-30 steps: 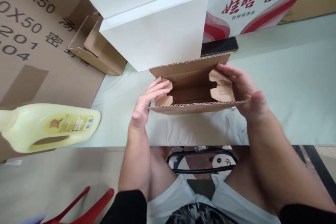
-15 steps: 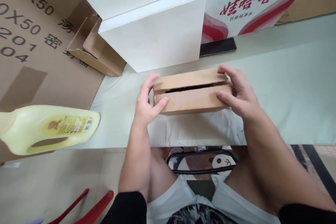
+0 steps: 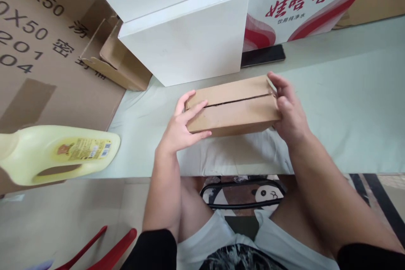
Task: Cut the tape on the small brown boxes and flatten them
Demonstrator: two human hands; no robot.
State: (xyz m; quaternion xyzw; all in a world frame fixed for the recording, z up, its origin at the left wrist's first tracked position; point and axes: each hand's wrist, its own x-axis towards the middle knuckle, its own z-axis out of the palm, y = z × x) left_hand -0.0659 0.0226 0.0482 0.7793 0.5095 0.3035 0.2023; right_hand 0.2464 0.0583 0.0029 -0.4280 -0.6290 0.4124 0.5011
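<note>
Cardboard box (image 3: 232, 105) clamped between my hands.
My left grip (image 3: 182, 128) and right grip (image 3: 289, 109) clasp its ends on the tabletop (image 3: 348, 105).

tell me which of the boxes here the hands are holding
The small brown cardboard box, flaps folded shut, gripped between left hand and right hand.
</note>
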